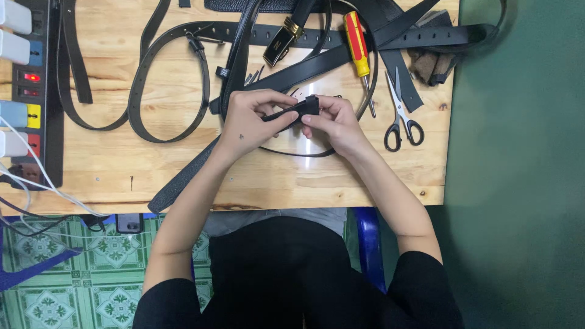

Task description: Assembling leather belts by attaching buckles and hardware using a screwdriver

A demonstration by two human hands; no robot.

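Head view: both hands pinch one small black belt piece above the wooden counter (274, 176).

Left hand (247, 122) and right hand (332, 122) meet at the middle of the counter, fingers closed on the black belt piece (297, 111) held between them, just above the boards. A thin black loop (292, 153) lies under the hands. Scissors (399, 119) rest near the right hand, a red-and-yellow screwdriver (357, 45) beyond them. Black belts (170, 85) spread to the left; a power strip (27, 91) lines the far left edge.

single head view, looking straight down, fairly close above wooden table (109, 164), perhaps slightly tilted
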